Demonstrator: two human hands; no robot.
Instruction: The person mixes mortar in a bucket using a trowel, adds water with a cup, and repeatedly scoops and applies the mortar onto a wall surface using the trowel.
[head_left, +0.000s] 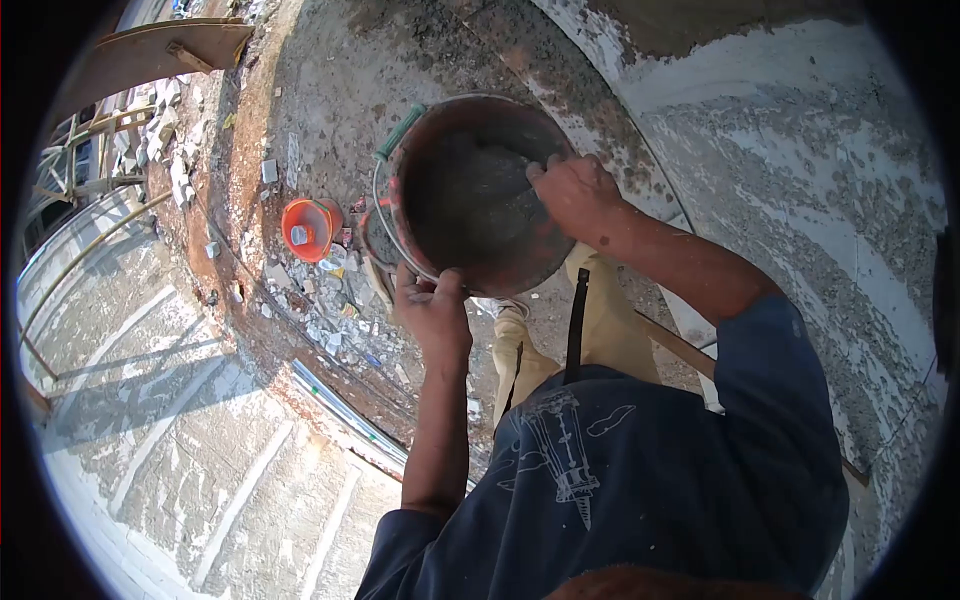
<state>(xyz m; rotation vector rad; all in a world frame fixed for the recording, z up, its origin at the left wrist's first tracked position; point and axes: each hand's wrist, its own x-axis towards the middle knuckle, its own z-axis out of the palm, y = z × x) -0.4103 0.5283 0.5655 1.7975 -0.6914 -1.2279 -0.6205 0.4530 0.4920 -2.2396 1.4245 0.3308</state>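
Observation:
A large dark bucket (480,280) with a reddish inner wall is in front of my legs, its mouth facing up toward me. Inside lies a grey, wet-looking mix (490,190), partly in shadow. The wire handle with a green grip (403,131) hangs over the bucket's left side. My left hand (433,310) is closed on the near-left rim. At the right rim, my right hand (580,195) is closed too, its thumb side over the inside. Whether it also holds a tool is hard to make out.
A small orange bucket (308,245) with a pale object inside stands to the left, near another container (378,238) partly hidden by the large bucket. Rubble (330,310) litters the ground. A rough plastered wall (800,170) rises on the right; a wooden pole (675,342) is behind my legs.

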